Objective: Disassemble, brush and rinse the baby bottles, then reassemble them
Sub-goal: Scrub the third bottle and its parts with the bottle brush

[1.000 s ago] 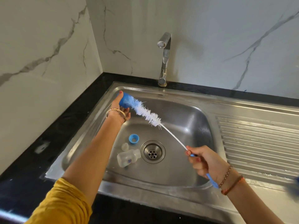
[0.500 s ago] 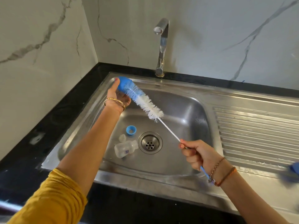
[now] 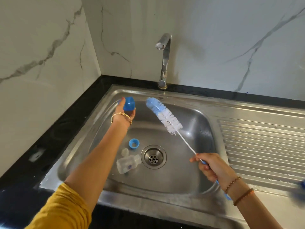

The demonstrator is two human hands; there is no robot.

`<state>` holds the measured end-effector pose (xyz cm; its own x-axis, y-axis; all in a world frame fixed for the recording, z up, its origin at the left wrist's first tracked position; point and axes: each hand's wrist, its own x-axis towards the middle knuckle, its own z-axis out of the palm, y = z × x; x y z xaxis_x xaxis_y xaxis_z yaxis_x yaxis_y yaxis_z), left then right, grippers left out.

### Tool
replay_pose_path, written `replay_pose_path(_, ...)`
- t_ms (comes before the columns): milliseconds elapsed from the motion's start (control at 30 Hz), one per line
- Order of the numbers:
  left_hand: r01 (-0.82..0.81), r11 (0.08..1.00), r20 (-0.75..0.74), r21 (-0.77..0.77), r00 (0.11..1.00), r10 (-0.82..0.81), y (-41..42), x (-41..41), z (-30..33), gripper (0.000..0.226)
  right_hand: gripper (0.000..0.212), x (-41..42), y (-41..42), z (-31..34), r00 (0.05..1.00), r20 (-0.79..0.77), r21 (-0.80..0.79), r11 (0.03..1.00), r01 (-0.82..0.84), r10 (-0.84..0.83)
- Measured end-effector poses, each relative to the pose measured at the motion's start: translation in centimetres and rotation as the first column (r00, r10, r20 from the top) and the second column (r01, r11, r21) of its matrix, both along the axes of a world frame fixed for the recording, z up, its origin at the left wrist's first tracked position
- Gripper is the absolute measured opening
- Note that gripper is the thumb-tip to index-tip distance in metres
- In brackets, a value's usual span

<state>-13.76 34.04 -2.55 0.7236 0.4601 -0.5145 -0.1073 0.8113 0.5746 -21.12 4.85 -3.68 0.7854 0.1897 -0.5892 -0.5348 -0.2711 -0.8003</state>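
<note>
My left hand (image 3: 124, 115) holds a blue bottle cap (image 3: 129, 103) up over the back left of the steel sink (image 3: 194, 103). My right hand (image 3: 210, 168) grips the blue handle of a long bottle brush (image 3: 164, 115), whose blue and white bristles hang in the air just right of the cap, apart from it. On the sink floor lie a clear baby bottle (image 3: 127, 163) on its side, a clear teat (image 3: 125, 152) and a blue screw ring (image 3: 134, 143), all left of the drain (image 3: 153, 157).
A chrome tap (image 3: 164, 61) stands behind the basin with no water running. The ribbed drainboard (image 3: 262, 146) stretches to the right, with a blurred blue object (image 3: 301, 185) at its right edge. Black countertop (image 3: 54, 129) and marble walls enclose the left side.
The brush head was inside the blue cap; it has come out and now hangs to the right of it. My left hand still holds the cap.
</note>
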Motion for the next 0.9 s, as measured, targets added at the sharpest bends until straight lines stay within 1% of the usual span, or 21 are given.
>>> replay_pose_path(67, 0.087, 0.996, -0.002, -0.003, 0.996, -0.087, -1.5, -0.2, -0.3, 0.029, 0.029, -0.2, 0.9, 0.0, 0.996, 0.090, -0.008, 1.000, 0.021, -0.020)
replay_pose_path(133, 0.133, 0.991, -0.012, -0.012, 0.991, -0.133, -2.7, -0.5, -0.6, 0.032, 0.030, -0.6, 1.9, 0.0, 0.988, 0.154, -0.028, 1.000, 0.012, -0.007)
replay_pose_path(200, 0.173, 0.985, -0.026, -0.025, 0.984, -0.174, -3.6, -0.6, -0.8, 0.028, 0.032, -0.9, 2.7, -0.1, 0.983, 0.185, -0.052, 0.999, -0.011, 0.021)
replay_pose_path(300, 0.222, 0.974, -0.057, -0.048, 0.973, -0.225, -4.8, -1.1, -1.3, 0.037, 0.032, -1.0, 3.5, -0.4, 0.979, 0.206, -0.066, 0.998, 0.024, -0.010)
replay_pose_path(333, 0.249, 0.968, -0.069, -0.039, 0.965, -0.251, -5.1, -1.3, -1.4, 0.041, 0.031, -1.0, 3.6, -0.5, 0.974, 0.225, -0.068, 0.996, 0.051, -0.035)
replay_pose_path(400, 0.327, 0.945, -0.138, 0.026, 0.937, -0.320, -5.4, -1.6, -1.8, 0.045, 0.028, -0.9, 3.7, -0.8, 0.952, 0.298, -0.079, 0.991, 0.104, -0.076)
replay_pose_path(467, 0.401, 0.911, -0.217, 0.092, 0.901, -0.375, -5.5, -1.7, -2.4, 0.034, 0.030, -0.8, 3.3, -1.1, 0.915, 0.399, -0.136, 0.983, 0.124, -0.060)
replay_pose_path(533, 0.504, 0.846, -0.289, 0.172, 0.847, -0.446, -5.5, -1.5, -3.3, 0.016, 0.030, -0.7, 2.8, -1.6, 0.876, 0.481, -0.194, 0.969, 0.151, -0.040)
replay_pose_path(567, 0.566, 0.793, -0.336, 0.225, 0.809, -0.482, -5.5, -1.4, -3.8, 0.015, 0.029, -0.6, 2.4, -1.8, 0.861, 0.506, -0.207, 0.963, 0.172, -0.045)
replay_pose_path(600, 0.611, 0.745, -0.380, 0.265, 0.777, -0.502, -5.5, -1.3, -4.3, 0.019, 0.028, -0.5, 2.2, -2.0, 0.852, 0.521, -0.222, 0.957, 0.188, -0.047)
replay_pose_path(633, 0.635, 0.718, -0.405, 0.285, 0.759, -0.510, -5.7, -1.1, -4.8, 0.022, 0.026, -0.2, 2.0, -2.0, 0.846, 0.531, -0.249, 0.948, 0.196, -0.035)
replay_pose_path(700, 0.661, 0.699, -0.422, 0.271, 0.735, -0.531, -6.2, -1.2, -5.6, 0.023, 0.020, 0.4, 1.8, -2.1, 0.834, 0.551, -0.298, 0.931, 0.209, -0.012)
replay_pose_path(767, 0.682, 0.689, -0.433, 0.244, 0.713, -0.552, -6.6, -1.4, -6.1, 0.022, 0.018, 1.0, 2.1, -2.2, 0.816, 0.577, -0.286, 0.928, 0.238, -0.031)
replay_pose_path(800, 0.710, 0.653, -0.459, 0.265, 0.688, -0.562, -6.7, -1.4, -6.5, 0.024, 0.017, 1.3, 2.3, -2.3, 0.803, 0.595, -0.281, 0.927, 0.248, -0.034)
replay_pose_path(833, 0.747, 0.591, -0.497, 0.305, 0.654, -0.570, -6.8, -1.3, -7.1, 0.029, 0.016, 1.6, 2.7, -2.2, 0.794, 0.607, -0.283, 0.925, 0.254, -0.033)
replay_pose_path(900, 0.819, 0.421, -0.594, 0.390, 0.573, -0.564, -6.7, -1.4, -8.1, 0.045, 0.014, 2.5, 3.4, -2.0, 0.798, 0.601, -0.283, 0.925, 0.254, -0.035)
